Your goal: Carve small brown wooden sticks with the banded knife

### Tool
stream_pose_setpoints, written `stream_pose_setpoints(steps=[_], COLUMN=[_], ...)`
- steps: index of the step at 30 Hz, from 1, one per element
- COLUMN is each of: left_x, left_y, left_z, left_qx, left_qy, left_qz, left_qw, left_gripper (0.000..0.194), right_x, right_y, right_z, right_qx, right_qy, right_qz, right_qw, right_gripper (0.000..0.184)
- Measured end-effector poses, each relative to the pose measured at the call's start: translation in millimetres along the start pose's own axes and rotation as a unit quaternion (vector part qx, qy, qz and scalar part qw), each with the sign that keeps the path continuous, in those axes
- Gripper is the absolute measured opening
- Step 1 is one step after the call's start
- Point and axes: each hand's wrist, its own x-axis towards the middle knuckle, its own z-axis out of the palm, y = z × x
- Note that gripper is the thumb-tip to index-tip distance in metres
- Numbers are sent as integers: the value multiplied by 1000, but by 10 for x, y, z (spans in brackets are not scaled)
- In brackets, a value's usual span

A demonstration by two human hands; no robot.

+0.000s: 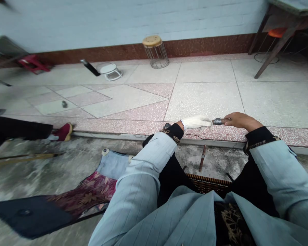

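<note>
My left hand (197,121) wears a white knitted glove and is closed on one end of a short brown rod with a grey, metallic-looking band (217,121). My bare right hand (239,120) pinches the other end of it. The rod lies level between them, above the speckled floor edge; its exact kind cannot be told, and the gloved fingers hide its left end. Below, on the rough concrete between my legs, is a second brown, rusty-looking rod (202,158) with a grey band in its middle. Neither hand touches that one.
I sit on a woven seat (207,182) before a low step (133,136). A patchwork cloth (92,191) lies to my left, near another person's red shoe (63,132). A wooden-topped wire stool (155,51), a white stool (110,71) and a table (268,49) stand along the wall.
</note>
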Motion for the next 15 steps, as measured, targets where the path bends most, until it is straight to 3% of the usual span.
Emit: stream_pose_setpoints(steps=[4,7,9,11,13,15], left_x=[16,32,48,63,68,57], left_y=[-18,-64,-99,-122,-126,-115], left_z=[-44,-69,-76,-78,-75,-69], left_qx=[12,9,8,5,-7,-27], left_qy=[20,19,17,31,59,74], left_qz=[2,16,36,49,56,62], left_qw=[1000,1000,999,998,997,995], left_gripper=[29,30,31,31,31,32], right_x=[-5,-36,-86,-145,-184,-176], right_y=[41,13,-47,-122,-184,-207], right_z=[9,-1,-33,-80,-121,-137], right_qx=[51,135,200,266,353,448], right_qy=[-122,-223,-249,-203,-92,42], right_qz=[-71,-142,-190,-205,-180,-140], right_qw=[989,955,928,920,914,882], right_gripper=[38,43,48,50,49,44])
